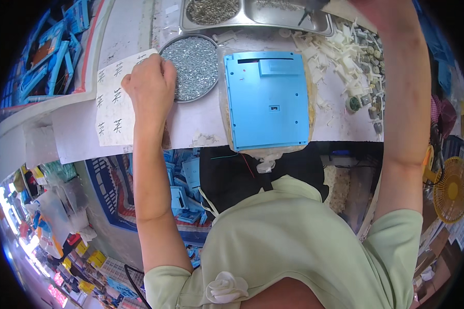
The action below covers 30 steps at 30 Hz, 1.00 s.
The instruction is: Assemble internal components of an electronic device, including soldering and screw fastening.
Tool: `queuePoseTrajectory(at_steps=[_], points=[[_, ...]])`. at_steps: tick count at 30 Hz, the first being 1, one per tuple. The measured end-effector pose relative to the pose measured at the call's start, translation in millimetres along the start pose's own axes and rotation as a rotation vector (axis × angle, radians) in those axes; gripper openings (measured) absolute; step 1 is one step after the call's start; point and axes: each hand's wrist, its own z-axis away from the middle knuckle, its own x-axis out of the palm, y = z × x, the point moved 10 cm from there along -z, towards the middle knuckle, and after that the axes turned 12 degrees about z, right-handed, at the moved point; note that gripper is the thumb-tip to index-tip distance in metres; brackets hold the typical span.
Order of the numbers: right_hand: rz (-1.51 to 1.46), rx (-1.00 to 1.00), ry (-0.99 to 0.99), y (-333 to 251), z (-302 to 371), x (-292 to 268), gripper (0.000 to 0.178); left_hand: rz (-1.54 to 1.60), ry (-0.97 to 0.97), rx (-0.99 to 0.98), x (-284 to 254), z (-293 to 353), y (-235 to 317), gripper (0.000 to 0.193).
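At the front edge of the tabletop (340, 126), one blue plastic housing (270, 123) is laid flat on one plastic-wrapped pad (273, 151). Judged light, stiff, slightly slippery, thin edges crackable; best held by its two sides. One round tray (201, 98) is set farther left. Two hands counted: left hand (150, 81) curled beside that tray, fingertips hidden, pinch can't be told; right hand (384, 7) blurred, cropped, state can't be told. Metal pins (193, 64): uncountable.

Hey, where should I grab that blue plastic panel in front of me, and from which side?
Probably by the nearer half of both long edges, coming in from left and right. The blue plastic panel lies flat, its broad face offering little to pinch, while the round tray sits close to its far left corner and white parts lie near its far right.
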Motion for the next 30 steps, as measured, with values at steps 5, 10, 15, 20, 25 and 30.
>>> queuePoseTrajectory(at_steps=[5,10,15,20,25,30], points=[[-0.243,-0.124,0.117,-8.9,58.1,21.9,0.029,0.3,0.09,0.346,-29.3,24.1,75.2,0.01],[-0.372,-0.152,-0.145,-38.9,104.6,57.9,0.046,0.647,-0.189,0.53,-17.6,80.9,173.0,0.012],[-0.327,-0.167,-0.179,-46.9,109.9,64.6,0.04,0.83,-0.239,0.444,-8.9,86.0,173.7,0.013],[-0.282,-0.035,-0.035,-40.8,109.6,69.5,0.034,0.856,-0.239,0.42,-7.7,83.2,168.1,0.014],[-0.275,0.018,0.073,-28.9,106.2,84.9,0.032,0.604,-0.132,0.493,-15.9,86.8,163.8,0.018],[-0.312,-0.079,0.046,-21.3,97.3,76.9,0.033,0.531,0.095,0.359,-25.4,33.2,88.1,0.019]])
